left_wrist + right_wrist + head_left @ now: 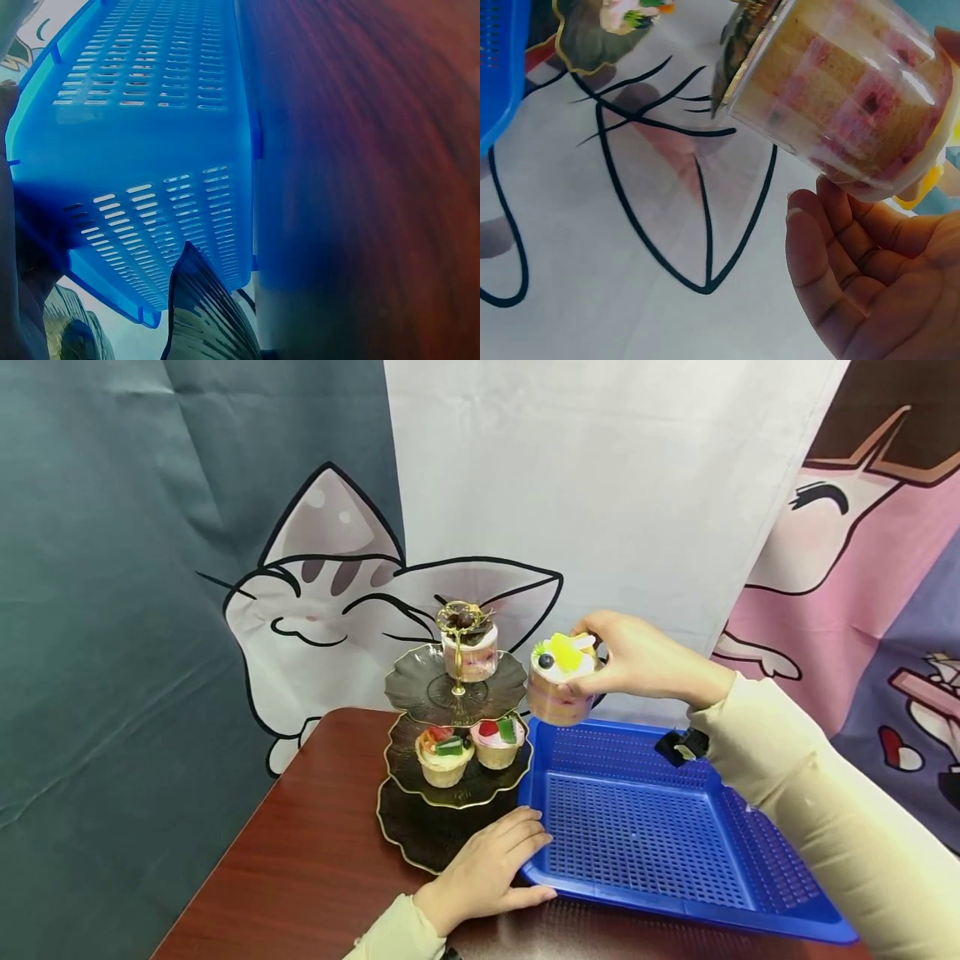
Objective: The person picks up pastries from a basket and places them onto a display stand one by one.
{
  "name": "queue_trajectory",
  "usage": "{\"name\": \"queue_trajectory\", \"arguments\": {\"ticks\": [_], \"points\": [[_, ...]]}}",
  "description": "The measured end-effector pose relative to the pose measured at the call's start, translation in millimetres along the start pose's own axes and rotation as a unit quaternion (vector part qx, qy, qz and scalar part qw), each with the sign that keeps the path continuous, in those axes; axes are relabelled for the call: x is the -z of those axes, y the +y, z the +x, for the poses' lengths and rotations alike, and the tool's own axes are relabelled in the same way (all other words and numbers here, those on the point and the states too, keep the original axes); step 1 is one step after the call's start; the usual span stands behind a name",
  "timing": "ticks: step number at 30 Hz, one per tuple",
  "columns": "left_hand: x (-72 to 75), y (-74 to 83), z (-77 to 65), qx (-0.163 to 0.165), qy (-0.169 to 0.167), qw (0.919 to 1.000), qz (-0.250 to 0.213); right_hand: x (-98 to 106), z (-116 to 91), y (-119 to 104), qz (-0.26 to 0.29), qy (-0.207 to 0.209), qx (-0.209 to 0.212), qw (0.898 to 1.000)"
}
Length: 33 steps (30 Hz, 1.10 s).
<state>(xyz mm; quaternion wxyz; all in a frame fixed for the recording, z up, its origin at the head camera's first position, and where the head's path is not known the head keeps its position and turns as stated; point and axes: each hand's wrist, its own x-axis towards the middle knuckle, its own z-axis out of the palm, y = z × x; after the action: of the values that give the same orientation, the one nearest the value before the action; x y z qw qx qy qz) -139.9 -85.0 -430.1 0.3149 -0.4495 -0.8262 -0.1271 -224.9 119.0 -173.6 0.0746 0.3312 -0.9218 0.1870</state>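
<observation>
My right hand pinches a clear cup of layered cake near its top, thumb and fingers on opposite sides. The cup is held above the back left of the blue basket, topped with white cream, yellow fruit and a dark berry. In the right wrist view, pink and tan layers show through the cake cup. My left hand rests on the basket's near left corner, fingers over the rim and thumb spread along the front. Left of the basket stands a dark, gold-edged three-tier stand.
Another cake cup sits on the top tier by the gold handle. On the middle tier are two cupcakes, one with orange and green topping, one with pink cream. A cartoon-printed curtain hangs behind the brown table.
</observation>
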Motion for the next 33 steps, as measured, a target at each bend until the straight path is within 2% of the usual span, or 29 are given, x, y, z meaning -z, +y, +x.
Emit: {"name": "queue_trajectory", "arguments": {"ticks": [6, 11, 15, 26, 33], "points": [[0.9, 0.2, -0.4, 0.0, 0.003, 1.0, 0.004, 0.5, 12.1, -15.7, -0.013, 0.008, -0.004, 1.0], [2.1, 1.1, -0.8, 0.01, -0.009, 0.9999, -0.009, -4.1, 22.1, -29.1, -0.01, 0.018, -0.009, 1.0], [1.6, 0.6, -0.7, 0.007, -0.005, 0.9999, -0.013, -8.4, 28.8, -36.8, -0.004, 0.033, -0.015, 0.999], [3.0, 1.6, 0.6, 0.002, -0.005, 1.0, -0.004, -24.0, 39.1, -47.2, 0.019, 0.046, -0.039, 0.998], [1.9, 0.7, 1.1, -0.001, -0.004, 1.0, -0.004, -32.1, 42.0, -54.0, 0.009, 0.055, -0.046, 0.997]]}}
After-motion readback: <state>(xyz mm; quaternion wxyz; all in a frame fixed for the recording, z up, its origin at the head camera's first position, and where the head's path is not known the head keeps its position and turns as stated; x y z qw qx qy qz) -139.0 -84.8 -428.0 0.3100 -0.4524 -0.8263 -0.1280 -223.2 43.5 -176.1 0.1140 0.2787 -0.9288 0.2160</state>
